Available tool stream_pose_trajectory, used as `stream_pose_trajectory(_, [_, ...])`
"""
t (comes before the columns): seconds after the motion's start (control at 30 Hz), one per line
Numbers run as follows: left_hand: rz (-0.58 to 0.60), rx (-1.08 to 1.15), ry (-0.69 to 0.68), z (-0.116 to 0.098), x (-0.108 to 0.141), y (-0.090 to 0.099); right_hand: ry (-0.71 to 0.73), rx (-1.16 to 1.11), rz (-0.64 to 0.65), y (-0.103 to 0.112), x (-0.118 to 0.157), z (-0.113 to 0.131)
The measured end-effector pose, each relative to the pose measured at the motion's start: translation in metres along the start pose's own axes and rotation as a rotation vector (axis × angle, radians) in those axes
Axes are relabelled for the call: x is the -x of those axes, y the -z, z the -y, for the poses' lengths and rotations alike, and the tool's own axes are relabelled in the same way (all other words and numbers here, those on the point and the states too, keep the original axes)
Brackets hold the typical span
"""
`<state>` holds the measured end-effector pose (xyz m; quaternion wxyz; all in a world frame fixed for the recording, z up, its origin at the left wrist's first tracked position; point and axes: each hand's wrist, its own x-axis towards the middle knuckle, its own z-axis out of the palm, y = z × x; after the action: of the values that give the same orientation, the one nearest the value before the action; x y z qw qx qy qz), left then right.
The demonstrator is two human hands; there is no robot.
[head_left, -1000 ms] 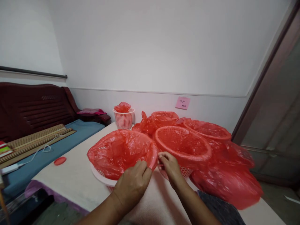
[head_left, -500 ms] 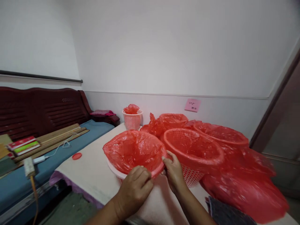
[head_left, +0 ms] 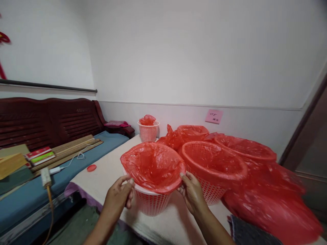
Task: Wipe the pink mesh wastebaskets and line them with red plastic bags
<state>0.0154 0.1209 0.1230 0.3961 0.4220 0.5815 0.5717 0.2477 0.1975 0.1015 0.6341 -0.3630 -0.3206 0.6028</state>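
L hand (head_left: 118,195) has just shifted to the front-left rim of the near basket (head_left: 153,204) on the table (head_left: 108,173), fingers loosely curled (can't tell if pinching); R hand (head_left: 192,193), well apart, pinches red bag (head_left: 150,166) + rim at right. Bag prob. seated there, less so front-left, where white rim shows. Vs. prev. frame, basket's front wall is uncovered.

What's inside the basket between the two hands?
A wrinkled red plastic bag lines the basket, and nothing shows inside the bag. It covers the basket's bottom, so that can't be seen.
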Motion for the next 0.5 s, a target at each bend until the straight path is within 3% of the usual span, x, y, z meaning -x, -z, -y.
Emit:
stream_pose_trajectory(0.2, [0.198,0.000,0.095,-0.025,-0.017,-0.005,0.016,-0.029,-0.015,-0.001,0.002,-0.002])
stream_pose_trajectory(0.33, [0.181,0.085,0.129,-0.022,-0.016,-0.010,0.017,-0.048,-0.021,-0.001,0.000,-0.004])
stream_pose_trajectory(0.5, [0.108,0.258,0.141,-0.014,0.004,-0.012,0.010,-0.061,-0.033,-0.004,-0.001,-0.003])
